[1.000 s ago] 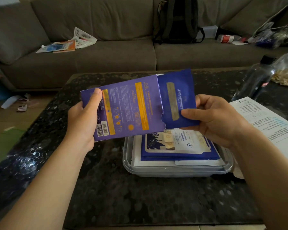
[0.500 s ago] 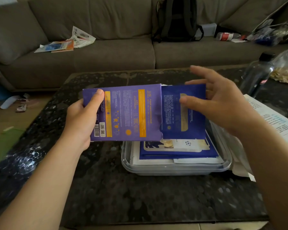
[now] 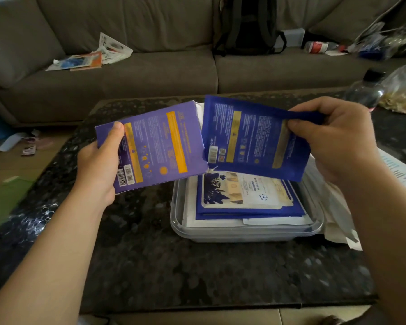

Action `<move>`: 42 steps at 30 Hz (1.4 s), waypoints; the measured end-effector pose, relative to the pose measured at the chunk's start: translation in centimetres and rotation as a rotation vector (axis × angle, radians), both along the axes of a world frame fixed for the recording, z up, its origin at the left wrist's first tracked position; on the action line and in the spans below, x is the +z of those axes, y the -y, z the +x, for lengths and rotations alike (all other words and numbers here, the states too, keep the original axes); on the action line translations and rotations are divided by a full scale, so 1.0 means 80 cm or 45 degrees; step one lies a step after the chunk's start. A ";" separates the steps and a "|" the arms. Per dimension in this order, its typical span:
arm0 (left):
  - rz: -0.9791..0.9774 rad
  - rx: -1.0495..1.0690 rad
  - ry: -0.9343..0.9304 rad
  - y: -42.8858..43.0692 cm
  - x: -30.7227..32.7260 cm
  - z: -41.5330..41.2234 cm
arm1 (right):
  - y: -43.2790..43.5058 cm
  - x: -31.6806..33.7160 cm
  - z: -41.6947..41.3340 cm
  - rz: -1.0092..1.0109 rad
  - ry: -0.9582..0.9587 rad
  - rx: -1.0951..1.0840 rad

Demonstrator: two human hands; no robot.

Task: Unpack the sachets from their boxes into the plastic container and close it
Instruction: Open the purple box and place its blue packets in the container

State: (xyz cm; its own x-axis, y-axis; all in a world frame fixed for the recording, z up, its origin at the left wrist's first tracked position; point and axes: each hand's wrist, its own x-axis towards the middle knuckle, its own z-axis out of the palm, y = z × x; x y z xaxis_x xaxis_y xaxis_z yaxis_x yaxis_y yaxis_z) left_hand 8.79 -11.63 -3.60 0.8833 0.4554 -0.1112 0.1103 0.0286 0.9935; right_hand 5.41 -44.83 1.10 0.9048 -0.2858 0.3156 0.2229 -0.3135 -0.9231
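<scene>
The blue sachet (image 3: 251,137) hangs just above the plastic container (image 3: 244,234) of stacked sachets, its edge pinched between the right hand's (image 3: 333,139) thumb and curled fingers (image 3: 319,107). Left of the container, the left hand (image 3: 99,165) grips the purple box (image 3: 159,146), thumb across its face, above the desk (image 3: 197,273).

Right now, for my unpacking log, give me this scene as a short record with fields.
left hand: grips purple box
right hand: pinches blue sachet at the box's open end
plastic container: open, below the sachet, on the dark table, holding stacked sachets
nearby: bottle, printed papers on the right
</scene>
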 end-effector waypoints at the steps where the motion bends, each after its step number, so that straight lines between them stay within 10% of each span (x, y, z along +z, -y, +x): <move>1: -0.014 0.012 -0.011 -0.002 0.000 0.000 | 0.001 0.000 -0.002 0.049 0.016 -0.006; 14: -0.085 0.124 -0.120 -0.012 -0.010 0.005 | -0.001 -0.028 -0.015 0.262 0.016 0.078; 42: -0.182 -0.027 -0.139 0.028 0.002 -0.007 | -0.038 -0.042 -0.034 -1.151 -0.557 0.525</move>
